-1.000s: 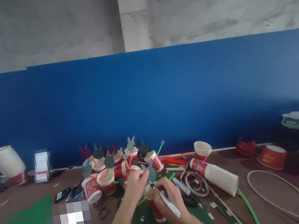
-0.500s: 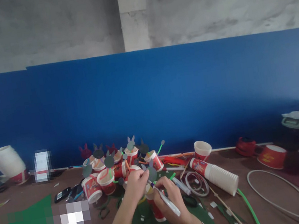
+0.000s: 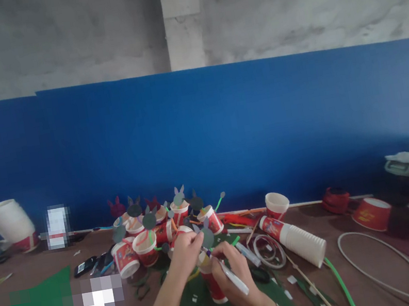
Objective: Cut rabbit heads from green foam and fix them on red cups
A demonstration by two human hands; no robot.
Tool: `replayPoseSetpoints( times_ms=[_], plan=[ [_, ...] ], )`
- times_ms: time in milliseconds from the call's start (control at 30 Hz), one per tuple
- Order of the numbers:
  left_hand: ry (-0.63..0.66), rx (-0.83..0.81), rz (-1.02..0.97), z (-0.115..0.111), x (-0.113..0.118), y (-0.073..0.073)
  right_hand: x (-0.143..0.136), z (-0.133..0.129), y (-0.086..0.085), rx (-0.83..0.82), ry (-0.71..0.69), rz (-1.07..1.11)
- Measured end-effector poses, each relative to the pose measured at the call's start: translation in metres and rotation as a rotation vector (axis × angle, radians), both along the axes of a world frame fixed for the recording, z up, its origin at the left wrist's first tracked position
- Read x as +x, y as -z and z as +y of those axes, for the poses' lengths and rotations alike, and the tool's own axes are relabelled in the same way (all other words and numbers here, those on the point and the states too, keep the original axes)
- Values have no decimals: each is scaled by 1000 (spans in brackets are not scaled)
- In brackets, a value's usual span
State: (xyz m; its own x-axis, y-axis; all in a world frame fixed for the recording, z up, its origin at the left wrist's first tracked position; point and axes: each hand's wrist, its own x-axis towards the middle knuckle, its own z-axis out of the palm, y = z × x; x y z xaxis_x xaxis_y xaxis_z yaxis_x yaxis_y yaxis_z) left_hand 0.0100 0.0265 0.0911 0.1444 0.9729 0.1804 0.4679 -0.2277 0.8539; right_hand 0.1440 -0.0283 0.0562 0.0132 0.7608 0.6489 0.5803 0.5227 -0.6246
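My right hand [image 3: 234, 273] is closed round a white marker pen [image 3: 234, 279], its purple tip end pointing up and left. That tip is close to a grey paper bunny head [image 3: 206, 237], whose edge my left hand [image 3: 187, 250] pinches between thumb and fingers. Whether the tip touches the paper I cannot tell. Just below both hands stands a red paper cup [image 3: 214, 284], partly covered by my right hand. Behind and to the left, several red-and-white cups [image 3: 146, 249] carry paper bunny heads on coloured pipe cleaners.
A stack of paper cups [image 3: 295, 237] lies on its side at right, with a coiled white tube [image 3: 268, 252] beside it. Green paper [image 3: 53, 303] lies at left near a black-handled tool [image 3: 86, 266]. A white cable [image 3: 377, 249] loops at far right. Paper scraps dot the table.
The marker and my right hand have shifted very slightly right and down. My left hand keeps its pinch on the bunny head in nearly the same place.
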Motion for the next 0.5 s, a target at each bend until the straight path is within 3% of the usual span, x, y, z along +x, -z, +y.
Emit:
replayPoseSetpoints(
  times_ms=[500],
  plan=[
    [-9,-26,-18,-4,2,-5,0,-1,-4,-16,4,28]
  ],
)
